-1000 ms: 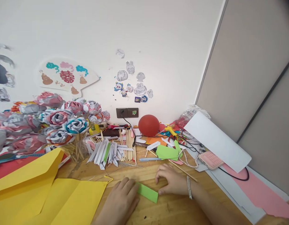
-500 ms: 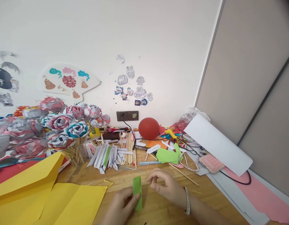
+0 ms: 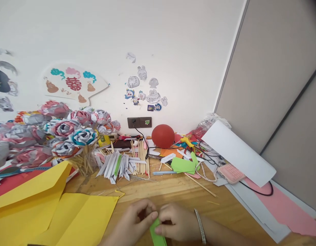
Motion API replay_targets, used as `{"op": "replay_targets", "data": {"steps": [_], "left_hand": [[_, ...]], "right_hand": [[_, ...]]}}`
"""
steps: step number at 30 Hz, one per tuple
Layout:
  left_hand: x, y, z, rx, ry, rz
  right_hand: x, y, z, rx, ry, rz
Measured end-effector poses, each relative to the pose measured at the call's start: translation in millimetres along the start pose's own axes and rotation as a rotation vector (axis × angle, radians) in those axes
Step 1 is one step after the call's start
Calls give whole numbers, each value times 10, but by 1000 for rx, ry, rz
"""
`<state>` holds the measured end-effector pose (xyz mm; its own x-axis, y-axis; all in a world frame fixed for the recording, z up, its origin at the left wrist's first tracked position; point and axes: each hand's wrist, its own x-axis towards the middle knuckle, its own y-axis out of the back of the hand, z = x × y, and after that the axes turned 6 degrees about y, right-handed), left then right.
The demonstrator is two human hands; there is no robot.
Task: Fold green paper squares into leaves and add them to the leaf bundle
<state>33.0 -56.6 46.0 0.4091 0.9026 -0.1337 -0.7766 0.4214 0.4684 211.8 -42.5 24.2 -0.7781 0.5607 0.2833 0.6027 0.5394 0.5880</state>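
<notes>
Both my hands meet low in the middle of the wooden table (image 3: pixel 173 191). My left hand (image 3: pixel 132 223) and my right hand (image 3: pixel 177 223) pinch a narrow folded strip of green paper (image 3: pixel 157 234) between their fingertips. The strip points down toward the bottom edge of the view, and its lower end is cut off there. A thin bracelet (image 3: pixel 200 229) circles my right wrist. Fingers of both hands are curled over the strip.
Large yellow paper sheets (image 3: pixel 71 218) lie to the left. Behind them are paper roses (image 3: pixel 66 133), folded white strips (image 3: pixel 117 165), wooden sticks (image 3: pixel 142 157), a blue pen (image 3: pixel 164 173), green paper pieces (image 3: pixel 183 165), a red balloon (image 3: pixel 163 136), a pink device (image 3: pixel 231 173) and white paper (image 3: pixel 237 153).
The green strip lay flat under both hands, was then lifted upright by my left hand, and is now pinched by both hands close together, nearer to me.
</notes>
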Motion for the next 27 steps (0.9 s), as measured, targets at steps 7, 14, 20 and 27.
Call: {"op": "replay_targets", "data": {"steps": [7, 14, 20, 27], "left_hand": [[55, 92, -122, -234, 71, 144], [81, 119, -113, -264, 113, 254], [53, 103, -77, -171, 99, 265], [41, 73, -167, -92, 73, 296]], "right_hand": [[-40, -2, 30, 27, -199, 47], [-11, 84, 48, 93, -347, 122], [-15, 145, 9, 60, -325, 106], [-23, 167, -25, 50, -278, 85]]}}
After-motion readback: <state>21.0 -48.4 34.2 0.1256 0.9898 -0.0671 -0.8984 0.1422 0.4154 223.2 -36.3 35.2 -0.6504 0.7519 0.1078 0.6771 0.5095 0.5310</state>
